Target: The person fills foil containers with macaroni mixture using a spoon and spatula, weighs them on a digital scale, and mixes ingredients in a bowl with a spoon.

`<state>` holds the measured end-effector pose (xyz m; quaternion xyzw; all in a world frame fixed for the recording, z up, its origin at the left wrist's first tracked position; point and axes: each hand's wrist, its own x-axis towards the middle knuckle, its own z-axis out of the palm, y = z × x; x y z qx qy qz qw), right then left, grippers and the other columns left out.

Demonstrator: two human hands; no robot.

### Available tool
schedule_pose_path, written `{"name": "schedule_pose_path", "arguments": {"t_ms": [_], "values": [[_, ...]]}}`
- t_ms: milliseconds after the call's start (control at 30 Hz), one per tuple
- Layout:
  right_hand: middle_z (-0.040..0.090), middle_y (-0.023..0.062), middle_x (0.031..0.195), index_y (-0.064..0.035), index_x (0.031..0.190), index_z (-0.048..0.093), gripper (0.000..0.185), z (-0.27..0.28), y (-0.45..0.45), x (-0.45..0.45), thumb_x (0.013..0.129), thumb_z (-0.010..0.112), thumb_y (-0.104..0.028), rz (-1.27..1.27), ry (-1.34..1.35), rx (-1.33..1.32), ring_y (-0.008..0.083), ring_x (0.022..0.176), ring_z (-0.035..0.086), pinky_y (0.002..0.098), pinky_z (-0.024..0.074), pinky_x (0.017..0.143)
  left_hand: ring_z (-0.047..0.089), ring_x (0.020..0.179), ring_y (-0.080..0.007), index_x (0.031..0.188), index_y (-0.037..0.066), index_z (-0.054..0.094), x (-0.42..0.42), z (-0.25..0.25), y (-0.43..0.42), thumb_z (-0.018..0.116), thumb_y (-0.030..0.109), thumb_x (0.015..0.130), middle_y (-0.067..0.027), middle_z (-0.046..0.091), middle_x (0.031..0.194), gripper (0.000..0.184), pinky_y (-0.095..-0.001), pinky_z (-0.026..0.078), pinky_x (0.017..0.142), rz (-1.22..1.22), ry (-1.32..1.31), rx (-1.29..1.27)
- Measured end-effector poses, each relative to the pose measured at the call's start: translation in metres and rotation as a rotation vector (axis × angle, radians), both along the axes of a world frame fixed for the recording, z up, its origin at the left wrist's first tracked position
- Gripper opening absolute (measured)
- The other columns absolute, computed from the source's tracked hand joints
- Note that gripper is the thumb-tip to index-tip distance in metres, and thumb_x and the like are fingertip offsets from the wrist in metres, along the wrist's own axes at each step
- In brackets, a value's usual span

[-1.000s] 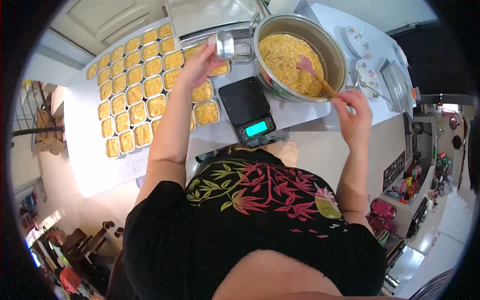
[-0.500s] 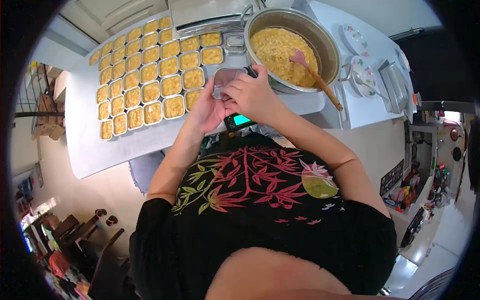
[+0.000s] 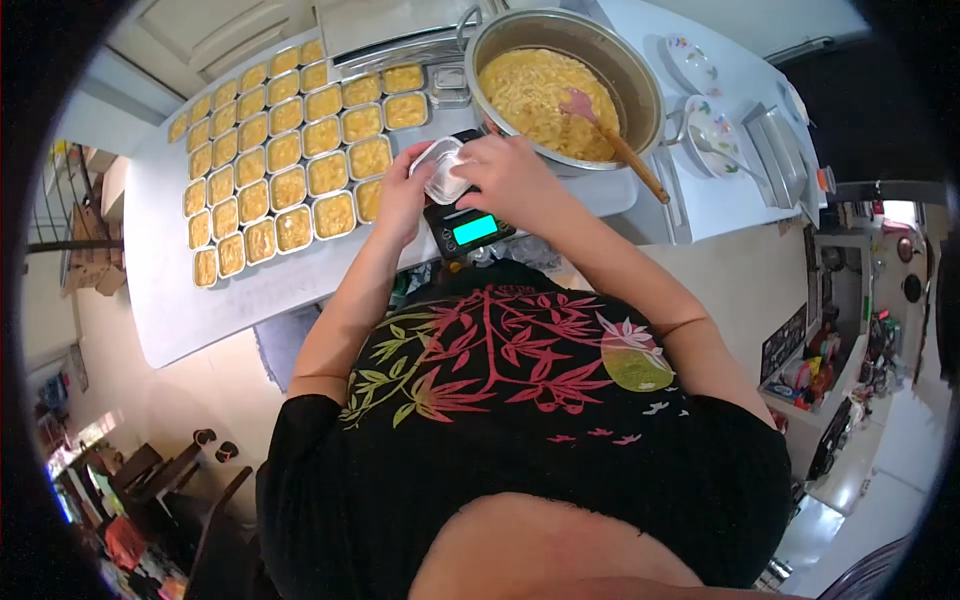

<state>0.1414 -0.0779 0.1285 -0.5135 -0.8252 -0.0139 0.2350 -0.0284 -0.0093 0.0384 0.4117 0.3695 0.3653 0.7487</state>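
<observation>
Both hands hold a bare foil tray (image 3: 446,178) just above a black digital scale (image 3: 440,228) with a lit display. My left hand (image 3: 402,192) grips the tray's left side. My right hand (image 3: 505,178) is at its right side, fingers bent over the rim and partly into it. To the right stands a large metal pot (image 3: 648,90) of yellow noodle-like food (image 3: 545,95). A wooden-handled spatula (image 3: 635,158) leans in the pot, its pinkish blade in the food. Several rows of filled foil trays (image 3: 290,187) cover the table to the left.
Stacked foil trays (image 3: 447,82) stand between the filled ones and the pot. Floral plates (image 3: 712,130), one with a spoon, and a metal container (image 3: 783,150) lie right of the pot. The white table's (image 3: 165,320) front edge runs close before me.
The foil tray has tipped so its inside faces up toward me, and the hands have shifted slightly. More of the scale and its display now shows. The view has moved a little.
</observation>
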Motion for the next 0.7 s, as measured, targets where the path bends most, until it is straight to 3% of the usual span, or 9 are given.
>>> {"name": "schedule_pose_path", "arguments": {"t_ms": [33,133,167,233,333,433,533,567,700], "values": [[0.061,0.0052,0.086,-0.0127,0.083,0.068,0.019,0.009,-0.001,0.007,0.072,0.073,-0.027,-0.013,0.073,-0.050,0.0226,0.087,0.058,0.0436,0.0408,0.084,0.060,0.084,-0.0144,0.118,0.012,0.058,0.004,-0.010,0.002,0.055,0.012,0.091,-0.0068,0.062,0.100,0.028,-0.0293,0.052,0.071,0.045,0.032,0.066],[0.060,0.0083,0.096,-0.0102,0.092,0.070,0.036,0.049,-0.017,0.055,0.072,0.073,-0.040,-0.466,-0.276,-0.059,0.0311,0.095,0.056,0.0479,0.0434,0.085,0.063,0.083,-0.0202,0.113,0.008,0.061,0.012,-0.022,0.013,0.055,0.014,0.091,-0.0129,0.066,0.094,0.023,-0.0333,0.051,0.073,0.053,0.500,0.330],[0.060,0.0090,0.100,-0.0097,0.095,0.071,0.040,0.055,-0.022,0.069,0.073,0.072,-0.043,-0.633,-0.353,-0.041,0.0324,0.099,0.055,0.0496,0.0434,0.086,0.064,0.083,-0.0233,0.111,0.007,0.062,0.017,-0.030,0.017,0.055,0.015,0.092,-0.0148,0.066,0.093,0.022,-0.0350,0.050,0.073,0.097,0.533,0.472],[0.060,0.0108,0.108,-0.0095,0.096,0.071,0.040,0.078,-0.024,0.087,0.075,0.072,-0.044,-0.907,-0.538,-0.428,0.0320,0.106,0.054,0.0514,0.0425,0.087,0.064,0.082,-0.0296,0.107,0.005,0.064,0.025,-0.039,0.019,0.056,0.018,0.092,-0.0184,0.067,0.091,0.021,-0.0384,0.050,0.074,0.187,0.597,0.755],[0.059,0.0134,0.114,-0.0083,0.096,0.070,0.036,0.062,-0.017,0.114,0.079,0.070,-0.040,-0.939,-0.633,-0.601,0.0318,0.113,0.052,0.0539,0.0414,0.088,0.062,0.083,-0.0362,0.106,0.004,0.064,0.031,-0.045,0.021,0.059,0.022,0.091,-0.0197,0.066,0.094,0.024,-0.0424,0.049,0.075,0.185,0.625,0.820],[0.063,0.0173,0.109,-0.0059,0.096,0.069,0.033,0.049,-0.008,0.141,0.080,0.069,-0.035,-0.854,-0.666,-0.678,0.0334,0.108,0.058,0.0511,0.0459,0.084,0.061,0.088,-0.0354,0.107,0.004,0.064,0.026,-0.029,0.025,0.061,0.022,0.090,-0.0191,0.065,0.095,0.025,-0.0425,0.047,0.077,0.115,0.754,0.797],[0.069,0.0171,0.087,-0.0035,0.091,0.070,0.024,0.075,-0.006,0.168,0.085,0.053,-0.020,-0.702,-0.552,-0.637,0.0352,0.080,0.067,0.0472,0.0531,0.070,0.059,0.092,-0.0346,0.108,0.004,0.064,0.020,-0.030,0.027,0.060,0.021,0.090,-0.0184,0.063,0.096,0.025,-0.0419,0.046,0.079,0.262,0.759,0.892],[0.068,0.0176,0.084,-0.0034,0.089,0.069,0.023,0.081,-0.004,0.173,0.085,0.052,-0.018,-0.718,-0.579,-0.567,0.0353,0.079,0.067,0.0465,0.0535,0.069,0.057,0.098,-0.0346,0.111,0.004,0.062,0.015,-0.029,0.028,0.065,0.023,0.086,-0.0166,0.061,0.100,0.031,-0.0417,0.045,0.082,0.205,0.717,0.819],[0.068,0.0180,0.080,-0.0038,0.083,0.068,0.019,0.099,0.010,0.183,0.084,0.051,-0.013,-0.744,-0.638,-0.346,0.0347,0.076,0.067,0.0446,0.0541,0.066,0.054,0.106,-0.0354,0.123,0.006,0.052,-0.001,-0.008,0.012,0.077,0.027,0.071,-0.0166,0.057,0.112,0.061,-0.0421,0.045,0.088,0.049,0.711,0.988]]}}
